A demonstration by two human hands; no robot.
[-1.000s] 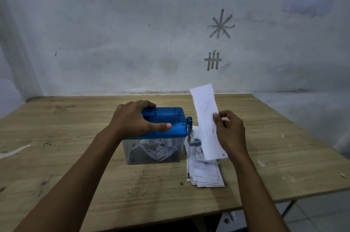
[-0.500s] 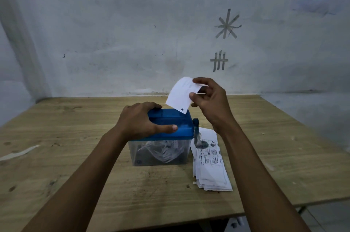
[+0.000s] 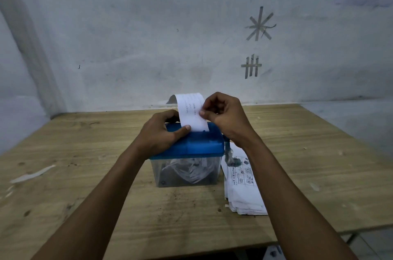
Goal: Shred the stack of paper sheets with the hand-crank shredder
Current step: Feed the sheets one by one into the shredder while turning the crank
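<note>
Shredder [image 3: 202, 147] clamped, left grip [image 3: 159, 135] | sheet [image 3: 191, 111] pinched, right grip [image 3: 226, 118] | stack [image 3: 244, 196] beside on table [image 3: 85, 149]

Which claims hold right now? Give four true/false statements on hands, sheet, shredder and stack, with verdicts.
1. The right hand pinches a paper sheet above the shredder. True.
2. The left hand turns the crank. False: it grips the blue lid; the crank hangs untouched.
3. The paper stack lies left of the shredder. False: it lies on its right.
4. The clear bin holds shreds. True.
</note>
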